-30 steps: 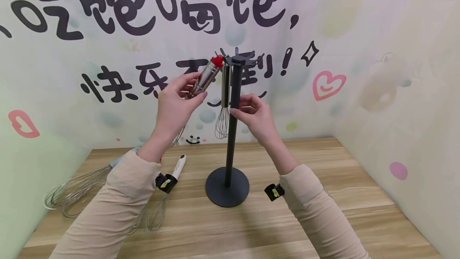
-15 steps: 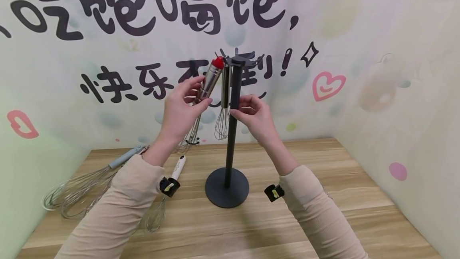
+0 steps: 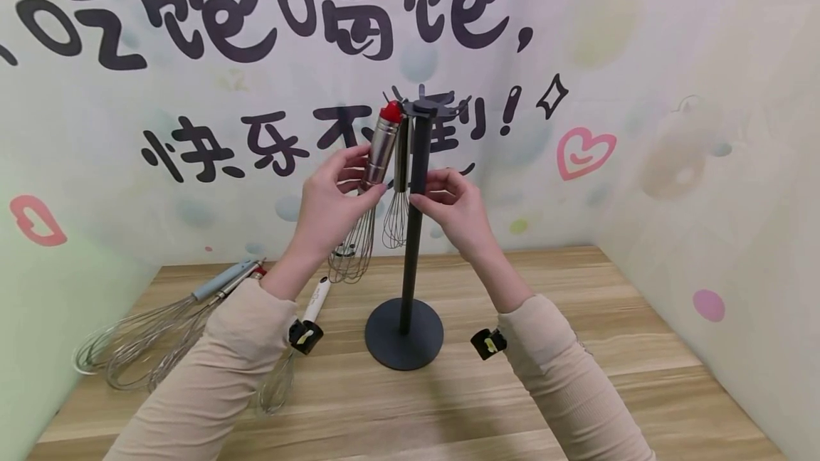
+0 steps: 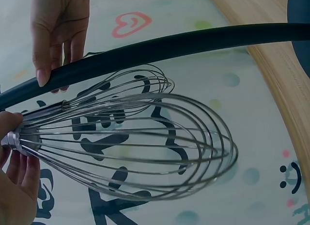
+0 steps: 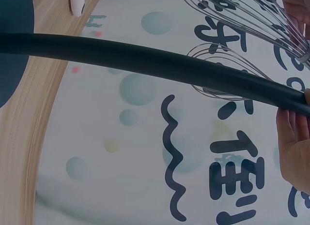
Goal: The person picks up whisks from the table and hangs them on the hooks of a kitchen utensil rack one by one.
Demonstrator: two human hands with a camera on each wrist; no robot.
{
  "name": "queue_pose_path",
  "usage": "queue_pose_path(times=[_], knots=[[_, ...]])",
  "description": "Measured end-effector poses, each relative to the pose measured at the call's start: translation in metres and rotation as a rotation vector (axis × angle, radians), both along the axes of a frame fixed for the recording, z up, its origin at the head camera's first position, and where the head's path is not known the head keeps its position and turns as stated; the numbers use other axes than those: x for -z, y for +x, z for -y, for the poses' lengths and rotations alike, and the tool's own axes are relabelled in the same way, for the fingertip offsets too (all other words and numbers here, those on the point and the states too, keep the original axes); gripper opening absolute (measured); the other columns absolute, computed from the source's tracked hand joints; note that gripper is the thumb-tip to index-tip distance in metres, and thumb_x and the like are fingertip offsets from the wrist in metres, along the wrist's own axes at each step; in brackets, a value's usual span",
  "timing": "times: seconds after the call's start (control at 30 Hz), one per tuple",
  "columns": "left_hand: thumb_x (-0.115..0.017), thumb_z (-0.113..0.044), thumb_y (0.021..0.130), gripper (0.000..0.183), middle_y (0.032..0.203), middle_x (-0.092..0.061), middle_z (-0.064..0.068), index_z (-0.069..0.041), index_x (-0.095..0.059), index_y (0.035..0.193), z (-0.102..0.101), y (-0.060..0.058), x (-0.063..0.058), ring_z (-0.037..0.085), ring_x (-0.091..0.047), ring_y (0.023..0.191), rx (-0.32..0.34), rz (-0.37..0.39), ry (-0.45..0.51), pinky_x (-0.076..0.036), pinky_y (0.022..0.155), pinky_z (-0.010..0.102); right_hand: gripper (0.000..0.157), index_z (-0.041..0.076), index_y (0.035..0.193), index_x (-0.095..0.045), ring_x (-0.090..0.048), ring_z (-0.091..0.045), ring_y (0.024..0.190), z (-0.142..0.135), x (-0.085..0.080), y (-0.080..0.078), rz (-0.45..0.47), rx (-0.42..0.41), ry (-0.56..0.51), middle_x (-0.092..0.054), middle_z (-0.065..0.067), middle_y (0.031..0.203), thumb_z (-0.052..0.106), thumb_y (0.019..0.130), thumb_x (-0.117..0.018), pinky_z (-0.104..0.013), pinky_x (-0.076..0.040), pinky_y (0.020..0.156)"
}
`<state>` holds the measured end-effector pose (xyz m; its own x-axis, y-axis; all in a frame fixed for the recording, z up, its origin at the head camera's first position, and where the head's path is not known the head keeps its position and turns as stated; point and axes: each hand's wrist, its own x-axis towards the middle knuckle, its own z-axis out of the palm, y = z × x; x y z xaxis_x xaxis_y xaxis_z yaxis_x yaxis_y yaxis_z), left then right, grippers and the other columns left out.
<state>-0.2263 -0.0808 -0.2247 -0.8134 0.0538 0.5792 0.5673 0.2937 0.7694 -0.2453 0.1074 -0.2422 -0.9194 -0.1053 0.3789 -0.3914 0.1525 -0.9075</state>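
My left hand pinches the lower handle of a steel whisk with a red end cap. That whisk is slightly tilted, its wire loops hanging down. The cap is up against the hooks of a dark utensil stand; I cannot tell whether it is on a hook. Thumb and fingers of my right hand grip the stand's upright pole, seen also in the right wrist view as a dark bar. A smaller steel whisk hangs from the stand, between the held whisk and the pole.
Several whisks lie on the wooden table at the left, one with a pale blue handle. A white-handled whisk lies nearer the stand's round base. A printed backdrop stands behind the table.
My left hand has moved rightwards and slightly down, bringing the red-capped whisk closer to upright beside the hanging one. My right hand has stayed on the pole.
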Motion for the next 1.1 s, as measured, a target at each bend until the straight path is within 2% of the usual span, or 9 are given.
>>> queue_pose_path(times=[0.2,0.47,0.73,1.1], knots=[[-0.071,-0.007,0.083,0.051,0.119,-0.061,0.014,-0.004,-0.053,0.130,-0.001,-0.001,0.004,0.025,-0.061,0.107,0.021,0.040,0.016,-0.053,0.097,0.035,0.033,0.000,0.116,-0.058,-0.064,-0.010,0.084,-0.001,0.000,0.000,-0.006,-0.001,0.005,-0.065,-0.007,0.101,0.002,0.085,-0.068,-0.019,-0.053,0.078],[-0.073,-0.011,0.083,0.046,0.117,-0.063,0.015,-0.003,-0.057,0.126,-0.002,-0.001,0.009,0.024,-0.062,0.106,0.017,0.085,0.028,-0.054,0.094,0.037,0.033,0.000,0.116,-0.058,-0.065,-0.012,0.087,-0.001,0.000,0.000,-0.007,-0.002,0.017,-0.065,-0.011,0.104,0.003,0.085,-0.068,-0.021,-0.053,0.080],[-0.072,-0.013,0.084,0.047,0.121,-0.062,0.012,-0.006,-0.057,0.127,-0.003,-0.001,0.014,0.023,-0.061,0.109,0.041,0.125,0.043,-0.053,0.096,0.036,0.032,0.000,0.116,-0.058,-0.065,-0.012,0.087,-0.001,0.001,0.000,-0.011,-0.002,0.012,-0.065,-0.011,0.103,0.003,0.085,-0.068,-0.021,-0.053,0.081],[-0.071,-0.013,0.086,0.047,0.125,-0.060,0.011,-0.007,-0.055,0.130,-0.004,-0.002,0.017,0.023,-0.060,0.113,0.054,0.127,0.036,-0.052,0.097,0.035,0.034,0.000,0.117,-0.058,-0.065,-0.013,0.088,-0.001,0.001,-0.001,0.000,-0.004,0.003,-0.065,-0.006,0.101,0.003,0.085,-0.068,-0.023,-0.052,0.082]])
